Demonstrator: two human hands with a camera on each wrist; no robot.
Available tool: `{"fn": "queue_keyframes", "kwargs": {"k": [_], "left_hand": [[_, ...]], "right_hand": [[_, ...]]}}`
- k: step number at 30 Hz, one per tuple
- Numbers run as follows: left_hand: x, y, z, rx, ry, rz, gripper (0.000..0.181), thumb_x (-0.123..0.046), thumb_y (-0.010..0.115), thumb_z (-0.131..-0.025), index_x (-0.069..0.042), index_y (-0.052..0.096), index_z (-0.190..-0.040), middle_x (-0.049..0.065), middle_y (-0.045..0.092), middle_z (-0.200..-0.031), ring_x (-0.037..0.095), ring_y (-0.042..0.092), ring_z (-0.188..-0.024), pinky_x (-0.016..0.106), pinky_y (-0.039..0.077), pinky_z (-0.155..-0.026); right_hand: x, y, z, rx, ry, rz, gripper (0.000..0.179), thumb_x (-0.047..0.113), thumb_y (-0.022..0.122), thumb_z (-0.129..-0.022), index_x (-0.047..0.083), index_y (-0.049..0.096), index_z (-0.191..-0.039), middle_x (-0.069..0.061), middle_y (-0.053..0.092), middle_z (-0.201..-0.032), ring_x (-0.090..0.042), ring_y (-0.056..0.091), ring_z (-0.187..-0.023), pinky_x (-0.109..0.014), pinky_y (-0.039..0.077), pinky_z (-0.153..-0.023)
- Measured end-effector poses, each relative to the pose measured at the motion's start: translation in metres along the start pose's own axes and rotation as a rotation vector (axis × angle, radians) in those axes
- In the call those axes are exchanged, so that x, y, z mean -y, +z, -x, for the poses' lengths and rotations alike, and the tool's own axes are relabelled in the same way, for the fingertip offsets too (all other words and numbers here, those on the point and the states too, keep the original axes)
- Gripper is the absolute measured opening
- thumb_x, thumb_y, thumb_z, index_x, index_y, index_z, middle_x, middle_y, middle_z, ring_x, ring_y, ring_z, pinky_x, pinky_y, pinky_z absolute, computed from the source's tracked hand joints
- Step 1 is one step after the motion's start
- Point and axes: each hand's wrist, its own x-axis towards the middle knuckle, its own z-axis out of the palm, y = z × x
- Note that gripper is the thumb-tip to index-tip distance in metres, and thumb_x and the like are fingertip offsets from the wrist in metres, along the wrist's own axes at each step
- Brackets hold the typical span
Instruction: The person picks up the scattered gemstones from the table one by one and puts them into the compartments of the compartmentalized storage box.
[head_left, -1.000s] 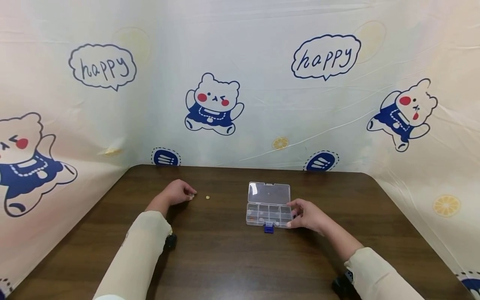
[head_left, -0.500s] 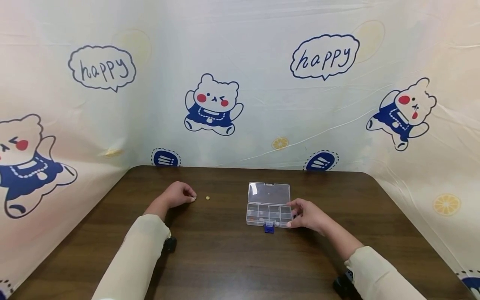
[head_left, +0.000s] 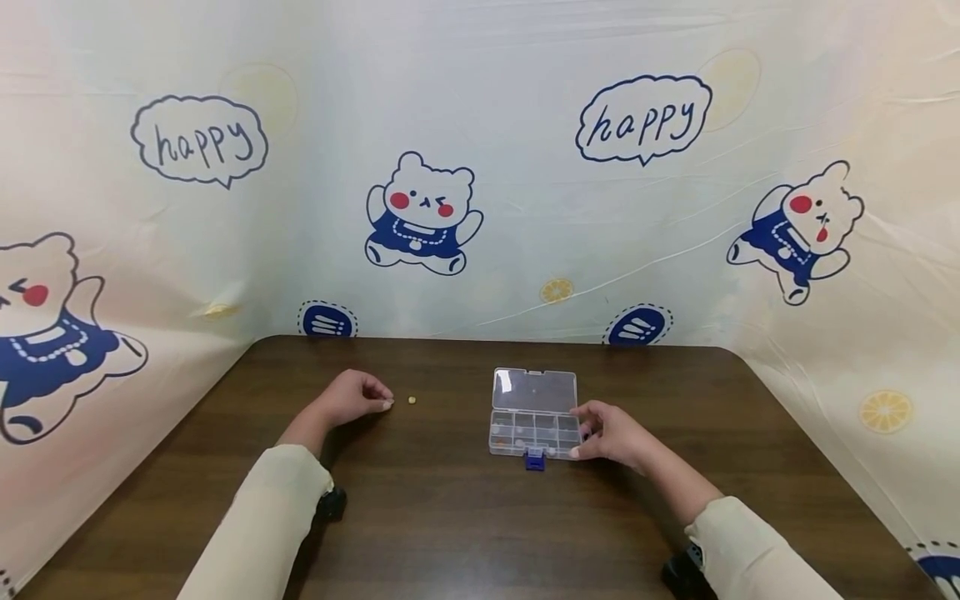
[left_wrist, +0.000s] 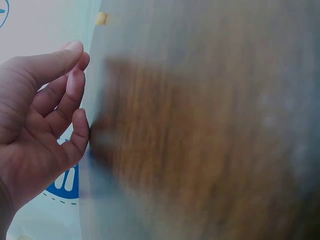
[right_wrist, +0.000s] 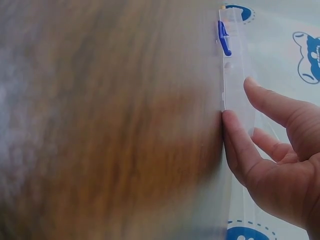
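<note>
At the left of the table, my left hand (head_left: 350,397) pinches a small pale piece (head_left: 391,403) between thumb and forefinger, low over the wood. The piece is mostly hidden by the fingertips. In the left wrist view, the thumb of my left hand (left_wrist: 47,97) meets the forefinger while the other fingers curl loosely. A tiny yellow bead (head_left: 412,400) lies just right of those fingertips. My right hand (head_left: 613,431) grips the right end of a clear plastic compartment box (head_left: 534,433), thumb at its front corner. Its lid (head_left: 535,392) is raised at the back, and a few small pieces lie inside.
A blue latch (head_left: 535,460) hangs at the front of the box. The brown wooden table (head_left: 450,517) reaches back to a printed cloth (head_left: 510,208) with bears and "happy" bubbles. Bare table lies between the bead and the box.
My left thumb and forefinger have drawn together at the pale piece. My right hand keeps its hold on the box. The head view has shifted slightly.
</note>
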Motion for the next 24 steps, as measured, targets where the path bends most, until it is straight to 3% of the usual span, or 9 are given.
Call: {"fn": "queue_keyframes", "kwargs": {"k": [4,10,24], "left_hand": [[-0.005,0.002,0.002,-0.005,0.003,0.03,0.011,-0.017,0.076,-0.086,-0.012,0.075,-0.095,0.001,0.07,-0.092,0.019,0.058,-0.084,0.037,0.051,-0.081],[-0.011,0.006,0.007,0.001,0.06,0.048,0.011,-0.016,0.077,-0.085,-0.01,0.076,-0.094,0.0,0.07,-0.089,0.019,0.057,-0.079,0.033,0.05,-0.071],[-0.039,0.018,0.011,0.034,0.132,0.08,0.011,-0.017,0.076,-0.086,-0.01,0.075,-0.095,0.0,0.07,-0.088,0.018,0.058,-0.077,0.032,0.051,-0.069]], "right_hand": [[0.001,0.0,0.0,-0.001,0.005,-0.003,0.065,0.004,0.086,-0.071,0.002,0.056,-0.129,-0.013,0.056,-0.1,-0.021,0.056,-0.076,-0.031,0.052,-0.07],[0.0,0.0,-0.001,0.001,0.001,-0.008,0.066,0.004,0.086,-0.071,0.001,0.055,-0.129,-0.013,0.056,-0.1,-0.021,0.056,-0.076,-0.031,0.051,-0.07],[-0.002,0.001,-0.003,-0.006,-0.005,0.007,0.065,0.005,0.087,-0.07,0.002,0.057,-0.127,-0.011,0.056,-0.097,-0.021,0.055,-0.075,-0.031,0.048,-0.068]]}}
